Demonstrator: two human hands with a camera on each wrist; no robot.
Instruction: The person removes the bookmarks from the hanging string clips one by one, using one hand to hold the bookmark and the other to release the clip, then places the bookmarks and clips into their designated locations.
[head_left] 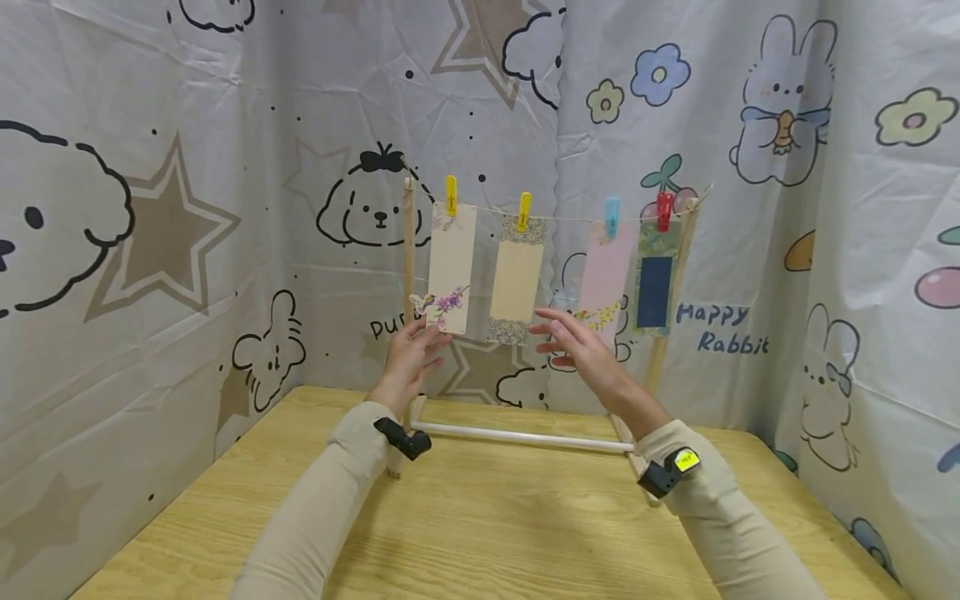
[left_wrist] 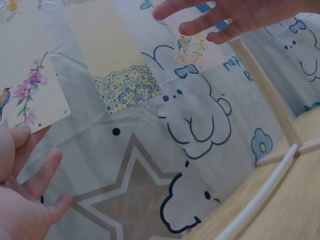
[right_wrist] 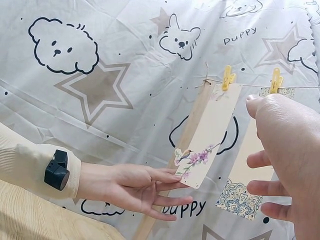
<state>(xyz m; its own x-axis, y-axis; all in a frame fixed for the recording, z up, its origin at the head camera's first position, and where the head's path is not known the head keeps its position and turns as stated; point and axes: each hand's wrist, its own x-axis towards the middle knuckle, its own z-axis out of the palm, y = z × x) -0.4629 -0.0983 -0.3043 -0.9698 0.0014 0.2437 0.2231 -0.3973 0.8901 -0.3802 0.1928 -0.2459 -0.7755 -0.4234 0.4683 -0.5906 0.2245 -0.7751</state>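
In the head view, the flowered card hangs nearly upright below the string, its long axis running down from a yellow clip, blossoms at the bottom. The left hand pinches its lower end; the right hand, empty, spreads loosely below the string. Left wrist: the card's lower end slants rightward. Right wrist: its top leans right, toward the string.

Under yellow clothespins, a cream bird-and-blossom card, its lower edge pinched by the left hand, and a lace-bordered beige card are hung side by side, well apart.
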